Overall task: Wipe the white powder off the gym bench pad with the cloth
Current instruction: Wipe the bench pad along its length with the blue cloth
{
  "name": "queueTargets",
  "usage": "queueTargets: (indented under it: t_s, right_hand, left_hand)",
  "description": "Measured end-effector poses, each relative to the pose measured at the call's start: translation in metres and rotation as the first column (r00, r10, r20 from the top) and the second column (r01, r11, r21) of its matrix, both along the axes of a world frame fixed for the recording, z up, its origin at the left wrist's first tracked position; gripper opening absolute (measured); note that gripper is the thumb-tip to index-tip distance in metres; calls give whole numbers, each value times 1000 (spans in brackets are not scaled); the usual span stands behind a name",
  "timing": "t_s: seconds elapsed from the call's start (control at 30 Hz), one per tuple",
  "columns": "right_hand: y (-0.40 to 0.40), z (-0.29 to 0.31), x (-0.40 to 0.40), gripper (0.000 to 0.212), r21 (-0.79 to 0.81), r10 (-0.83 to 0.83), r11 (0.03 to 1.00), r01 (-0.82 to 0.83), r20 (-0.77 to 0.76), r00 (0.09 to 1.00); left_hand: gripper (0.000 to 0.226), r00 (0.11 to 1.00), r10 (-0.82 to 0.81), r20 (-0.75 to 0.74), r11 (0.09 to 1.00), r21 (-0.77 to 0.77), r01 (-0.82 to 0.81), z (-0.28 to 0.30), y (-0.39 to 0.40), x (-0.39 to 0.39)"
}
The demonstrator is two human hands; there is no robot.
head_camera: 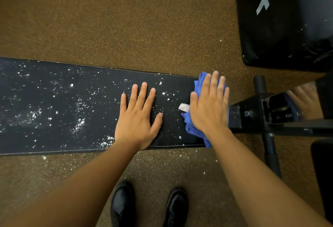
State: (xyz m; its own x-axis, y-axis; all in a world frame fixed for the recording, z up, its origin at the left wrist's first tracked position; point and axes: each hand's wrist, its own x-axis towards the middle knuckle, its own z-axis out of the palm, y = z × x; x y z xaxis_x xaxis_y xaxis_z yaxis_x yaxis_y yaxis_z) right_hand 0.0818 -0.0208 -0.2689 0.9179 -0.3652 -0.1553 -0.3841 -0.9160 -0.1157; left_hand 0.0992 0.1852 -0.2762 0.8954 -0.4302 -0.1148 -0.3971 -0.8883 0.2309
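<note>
Bench pad: black, speckled with white powder, thickest toward its left. Your left hand: fingers spread, flat on the pad, holding nothing. Your right hand: flat, pressing the blue cloth onto the pad's right end.

The long black gym bench pad runs left to right, speckled with white powder thickest toward its left and middle, while a crumpled blue cloth with a white tag lies at its right end.
</note>
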Motion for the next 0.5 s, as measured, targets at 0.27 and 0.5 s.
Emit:
queueTargets:
  t_s: [0.27,0.5]
  right_hand:
    - [23,4,-46,69,33,304,952,-305,23,952]
    - [11,0,13,67,-14,54,998,-54,1,999]
  left_hand:
    - [71,1000,1,2,1000,1,-1,-1,0,-1]
    - [71,1000,4,-2,1000,1,-4,-1,0,-1]
